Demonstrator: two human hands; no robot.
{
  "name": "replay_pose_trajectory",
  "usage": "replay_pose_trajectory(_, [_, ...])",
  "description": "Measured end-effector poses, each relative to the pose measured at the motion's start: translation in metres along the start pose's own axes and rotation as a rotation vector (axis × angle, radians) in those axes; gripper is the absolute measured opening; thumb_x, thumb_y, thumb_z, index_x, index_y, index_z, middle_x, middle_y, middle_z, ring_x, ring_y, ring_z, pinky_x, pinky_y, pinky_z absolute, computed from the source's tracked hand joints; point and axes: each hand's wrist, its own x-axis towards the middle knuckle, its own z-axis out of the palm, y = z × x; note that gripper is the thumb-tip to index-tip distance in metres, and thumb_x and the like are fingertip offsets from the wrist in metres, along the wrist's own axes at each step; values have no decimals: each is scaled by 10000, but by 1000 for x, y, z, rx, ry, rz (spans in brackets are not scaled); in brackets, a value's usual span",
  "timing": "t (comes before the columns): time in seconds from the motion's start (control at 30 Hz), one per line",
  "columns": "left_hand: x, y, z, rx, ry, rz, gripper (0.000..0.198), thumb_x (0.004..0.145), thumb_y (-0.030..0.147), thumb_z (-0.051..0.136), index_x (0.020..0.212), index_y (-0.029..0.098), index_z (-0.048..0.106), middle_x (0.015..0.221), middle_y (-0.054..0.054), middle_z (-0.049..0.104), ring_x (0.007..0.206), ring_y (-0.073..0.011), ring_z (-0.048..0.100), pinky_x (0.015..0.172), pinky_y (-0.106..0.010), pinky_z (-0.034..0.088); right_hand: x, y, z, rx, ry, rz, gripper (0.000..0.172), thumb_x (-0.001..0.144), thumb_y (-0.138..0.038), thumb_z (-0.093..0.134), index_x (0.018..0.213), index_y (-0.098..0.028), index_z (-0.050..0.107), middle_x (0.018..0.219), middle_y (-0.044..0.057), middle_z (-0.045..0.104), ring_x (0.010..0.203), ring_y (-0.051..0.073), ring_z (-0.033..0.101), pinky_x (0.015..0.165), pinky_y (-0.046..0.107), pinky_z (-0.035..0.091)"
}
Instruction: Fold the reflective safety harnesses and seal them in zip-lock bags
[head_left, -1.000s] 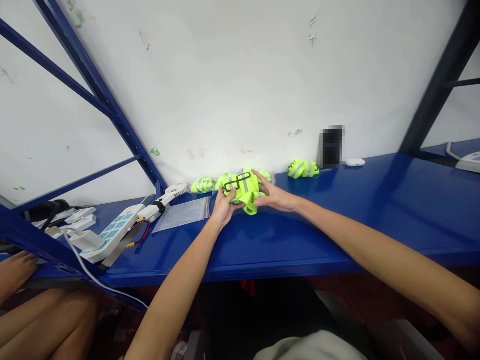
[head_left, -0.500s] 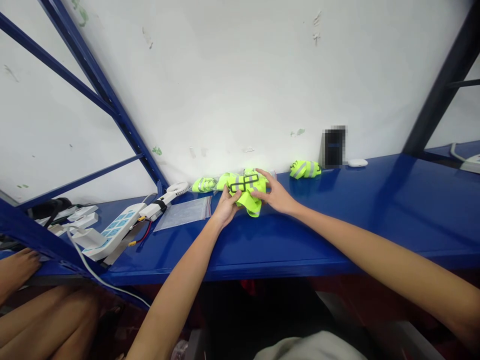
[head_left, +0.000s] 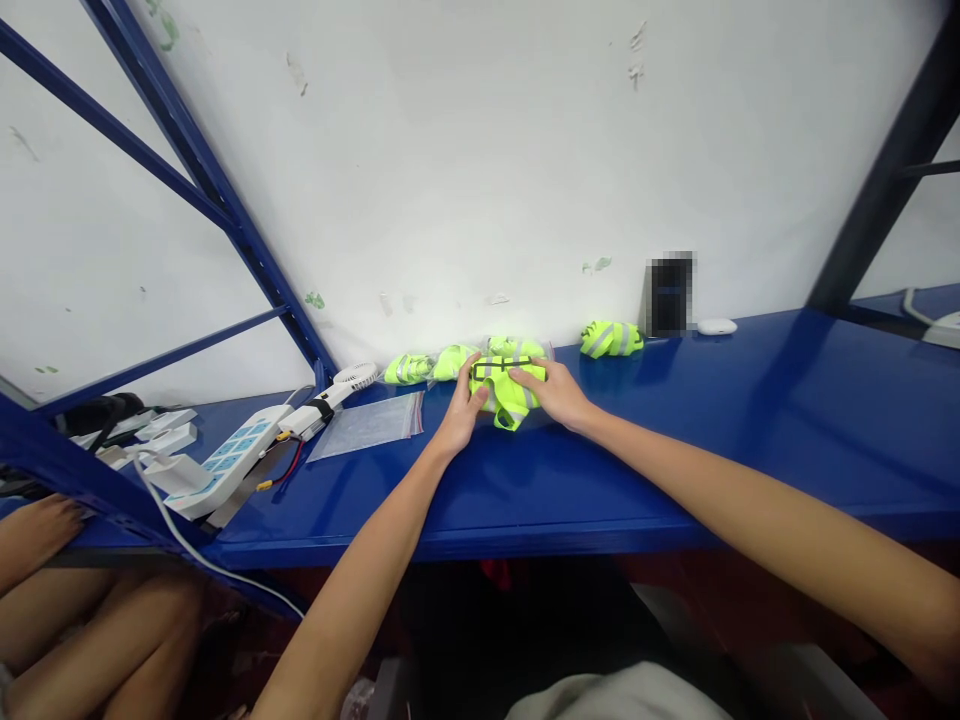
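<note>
Between my two hands is a neon-yellow reflective vest point(head_left: 501, 388), partly folded, with grey strips and black edging. My left hand point(head_left: 461, 408) grips its left side, thumb in front. My right hand point(head_left: 559, 393) holds the right side, fingers over the top edge. A loose end of the vest hangs down in front. Just behind it, against the wall, lie bundled yellow vests in clear bags: one bundle point(head_left: 409, 369) at the left, a middle bundle point(head_left: 452, 362) and one bundle point(head_left: 516, 347) partly hidden by the held vest.
A rolled vest point(head_left: 611, 338), a dark blurred-out object point(head_left: 670, 295) and a white case point(head_left: 717, 327) stand right along the wall. Leftward lie a clear zip bag point(head_left: 369, 428), a small fan point(head_left: 355, 377) and a power strip point(head_left: 229, 462). Another person's hand point(head_left: 41, 535) rests at far left.
The vest in my hands has turned, its black-edged strip now nearly level. My left hand has moved slightly up and right; the loose end has folded into a loop.
</note>
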Motion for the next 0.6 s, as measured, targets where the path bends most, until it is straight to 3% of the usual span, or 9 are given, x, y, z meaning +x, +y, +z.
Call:
replay_pose_trajectory(0.1, [-2,0,-1,277,-195,97,1233,564,417,877,1526,273,119,1522,-143,337,1365,-327,393,1092,-446,383,2,2,0,63,26,20,510,776,-519,669,1125,-147,692,1150,99,705,1080,305,633,929,416,496])
replay_pose_trajectory(0.2, [-2,-3,-1,475,-204,116,1316,562,388,883,1527,268,-3,1519,-163,327,1366,-322,392,1103,-458,360,1,4,2,38,81,52,539,757,-530,674,1121,-133,691,1176,109,692,1096,305,622,939,406,480])
replay_pose_trajectory(0.33, [0,-8,-3,695,-52,185,1010,706,443,776,1494,214,186,1397,-147,474,1275,-289,484,1092,-430,362,-3,5,7,-46,144,36,504,770,-545,648,1040,-123,705,1091,121,712,1047,311,629,918,400,469])
replay_pose_trajectory(0.47, [2,-9,-3,765,61,267,689,808,455,672,1376,213,364,1294,-104,549,1182,-245,544,1038,-377,400,-8,1,11,-34,148,-1,528,790,-561,617,1047,-105,684,1008,112,717,988,298,638,894,399,476])
replay_pose_trajectory(0.6, [6,-12,-5,686,86,318,583,808,456,672,1260,209,399,1179,-82,589,1074,-215,586,951,-348,453,-12,-5,13,73,115,-35,628,796,-527,643,1316,-184,565,1318,106,595,1152,289,577,984,417,461])
